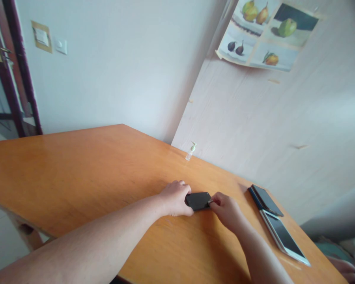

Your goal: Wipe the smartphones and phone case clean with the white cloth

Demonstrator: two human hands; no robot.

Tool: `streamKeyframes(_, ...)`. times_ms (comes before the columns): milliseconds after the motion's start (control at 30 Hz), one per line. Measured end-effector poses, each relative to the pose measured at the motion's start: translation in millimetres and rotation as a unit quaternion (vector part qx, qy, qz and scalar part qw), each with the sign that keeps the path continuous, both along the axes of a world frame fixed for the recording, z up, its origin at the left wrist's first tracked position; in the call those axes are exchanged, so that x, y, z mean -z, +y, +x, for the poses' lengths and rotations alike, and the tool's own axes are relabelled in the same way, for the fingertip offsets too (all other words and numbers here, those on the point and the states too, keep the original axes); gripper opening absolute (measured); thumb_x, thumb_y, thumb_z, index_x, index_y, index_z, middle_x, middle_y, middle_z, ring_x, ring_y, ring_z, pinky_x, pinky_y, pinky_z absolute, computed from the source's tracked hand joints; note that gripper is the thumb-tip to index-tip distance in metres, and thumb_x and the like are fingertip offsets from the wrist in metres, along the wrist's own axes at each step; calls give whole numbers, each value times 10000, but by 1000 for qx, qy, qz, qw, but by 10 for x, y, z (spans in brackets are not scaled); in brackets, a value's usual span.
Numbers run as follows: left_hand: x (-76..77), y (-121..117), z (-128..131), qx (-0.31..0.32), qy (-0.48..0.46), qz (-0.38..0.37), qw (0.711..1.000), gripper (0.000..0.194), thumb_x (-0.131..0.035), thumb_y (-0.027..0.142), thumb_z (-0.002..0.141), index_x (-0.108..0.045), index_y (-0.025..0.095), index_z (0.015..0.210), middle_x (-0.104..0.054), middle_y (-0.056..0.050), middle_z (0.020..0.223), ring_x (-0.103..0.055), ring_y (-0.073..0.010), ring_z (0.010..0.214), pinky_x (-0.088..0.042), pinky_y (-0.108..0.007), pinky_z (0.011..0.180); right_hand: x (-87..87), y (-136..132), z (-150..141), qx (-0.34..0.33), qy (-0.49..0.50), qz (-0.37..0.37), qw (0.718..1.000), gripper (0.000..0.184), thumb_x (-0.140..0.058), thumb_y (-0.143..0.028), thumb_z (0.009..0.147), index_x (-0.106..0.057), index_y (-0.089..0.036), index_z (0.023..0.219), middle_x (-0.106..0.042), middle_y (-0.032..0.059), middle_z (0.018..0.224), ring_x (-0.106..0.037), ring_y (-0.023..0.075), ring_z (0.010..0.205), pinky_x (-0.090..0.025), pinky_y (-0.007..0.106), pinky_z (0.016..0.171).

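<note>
A black smartphone (198,201) lies on the wooden table, its dark face up. Around its left end my left hand (176,198) is closed, fingers along the far edge and thumb along the near one. At the phone's right end, my right hand (225,207) is held in a pinch. A small, light-coloured thing shows at its fingertips against the phone's edge; it is too small to name.
Near the wall stands a small clear pump bottle (189,152). To the right lie a white-edged tablet (286,236) and a dark flat device (266,200) on a blue item. The wooden table's (77,169) far edge meets the wall.
</note>
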State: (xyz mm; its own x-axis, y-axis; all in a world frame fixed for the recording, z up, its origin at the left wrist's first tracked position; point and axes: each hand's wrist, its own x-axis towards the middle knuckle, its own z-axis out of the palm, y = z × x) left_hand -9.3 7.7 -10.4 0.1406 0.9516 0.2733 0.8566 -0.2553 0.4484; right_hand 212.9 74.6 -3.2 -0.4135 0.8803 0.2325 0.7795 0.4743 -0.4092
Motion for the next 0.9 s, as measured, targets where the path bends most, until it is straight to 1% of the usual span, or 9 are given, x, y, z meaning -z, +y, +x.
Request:
streamKeyframes(133, 0, -3, -5, 3, -4, 1, 1000, 488, -740, 491, 565, -644, 233, 967, -631, -66, 983, -620, -267, 925, -507, -337, 778, -33, -316, -314, -130, 39, -28, 990, 173, -501, -137, 732, -658, -204, 754, -659, 6, 749, -589, 155, 709, -400, 253, 631)
streamKeyframes(200, -2, -4, -7, 3, -3, 1, 1000, 481, -743, 494, 562, -644, 231, 952, -631, -66, 975, -621, -270, 922, -507, -337, 775, -36, -346, -349, -153, 53, -32, 986, 176, -512, -143, 746, -674, -208, 770, -654, 13, 787, -593, 156, 740, -417, 256, 662)
streamKeyframes(233, -4, -5, -8, 4, -2, 1, 1000, 482, -744, 494, 563, -643, 231, 955, -630, -66, 976, -621, -270, 922, -507, -337, 773, -34, -322, -330, -144, 55, -25, 988, 166, -522, -155, 756, -679, -208, 774, -647, 16, 795, -592, 159, 748, -421, 261, 672)
streamKeyframes(367, -8, -7, -5, 8, 4, -2, 1000, 497, -742, 488, 563, -635, 229, 973, -627, -70, 994, -620, -275, 930, -509, -344, 773, -31, -156, -160, -51, 37, 20, 998, 140, -549, -196, 778, -688, -203, 777, -612, 22, 762, -574, 173, 724, -414, 283, 667)
streamKeyframes(400, -9, -7, -3, 8, 5, -3, 1000, 498, -741, 486, 563, -630, 228, 975, -627, -71, 1000, -619, -277, 936, -508, -347, 779, -39, -141, -134, -48, 34, 21, 998, 142, -547, -188, 776, -688, -204, 771, -610, 22, 755, -573, 173, 721, -413, 284, 666)
streamKeyframes(500, -13, -11, 4, 4, -3, -1, 1000, 520, -730, 484, 564, -603, 223, 995, -632, -80, 1021, -616, -284, 957, -505, -354, 798, -72, -208, -156, -122, 39, -7, 992, 171, -534, -138, 761, -688, -211, 755, -628, 19, 783, -586, 168, 748, -424, 273, 674)
streamKeyframes(600, -15, -14, 12, -4, -12, 0, 1000, 571, -725, 483, 556, -558, 216, 1032, -639, -92, 1051, -616, -296, 980, -506, -357, 793, -73, -327, -290, -183, 60, -26, 981, 205, -524, -109, 761, -697, -219, 762, -640, 15, 804, -590, 158, 748, -433, 263, 666)
streamKeyframes(767, -8, -18, 29, -17, -24, -17, 999, 700, -734, 403, 546, -477, 212, 1169, -639, -107, 1138, -609, -317, 1057, -504, -370, 840, 8, -314, -556, -173, 86, -16, 981, 204, -545, -141, 794, -725, -233, 823, -655, 26, 833, -607, 168, 791, -453, 274, 717)
streamKeyframes(900, -22, -32, 32, -22, -37, -25, 999, 780, -734, 391, 555, -433, 202, 1249, -648, -111, 1130, -623, -318, 1046, -511, -368, 831, 55, -176, -603, -129, 83, 12, 988, 180, -561, -185, 814, -721, -229, 884, -660, 31, 860, -615, 177, 824, -453, 290, 764)
